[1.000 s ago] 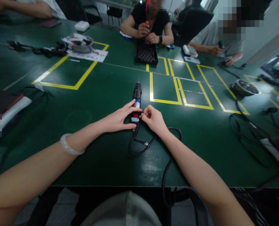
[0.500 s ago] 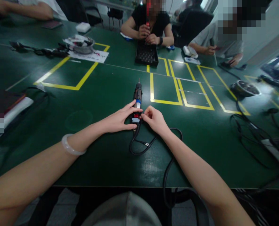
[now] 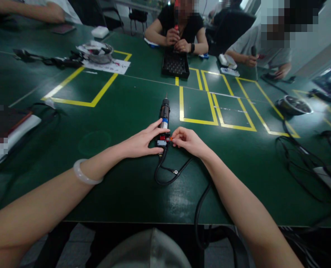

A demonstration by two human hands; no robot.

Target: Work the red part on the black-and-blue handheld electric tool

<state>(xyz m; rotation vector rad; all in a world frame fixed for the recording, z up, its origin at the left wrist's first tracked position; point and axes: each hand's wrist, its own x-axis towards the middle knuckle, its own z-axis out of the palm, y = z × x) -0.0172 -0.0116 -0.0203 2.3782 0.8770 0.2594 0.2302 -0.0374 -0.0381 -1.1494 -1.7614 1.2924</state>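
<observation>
An electric screwdriver [image 3: 164,109] lies on the green table, its thin bit pointing away from me. Red and grey parts show at its rear end, where a black cable [image 3: 161,182] comes out. My left hand [image 3: 141,141], with a pale bangle on the wrist, grips the screwdriver's body from the left, thumb at the rear and fingers across the top. Just right of the rear end, my right hand [image 3: 189,141] pinches a small orange piece [image 3: 171,139] at the fingertips, close against the red part. What the piece is exactly is too small to tell.
Yellow tape rectangles [image 3: 199,121] mark the table [image 3: 120,201]. Across from me a person works over a black tray [image 3: 175,67]; another sits at the right. A metal bowl [image 3: 98,54] stands back left, another bowl [image 3: 293,105] at right. Loose cables [image 3: 290,160] lie at the right.
My right hand has shifted slightly right, away from the screwdriver, and an orange piece now shows at its fingertips. My left hand keeps its grip.
</observation>
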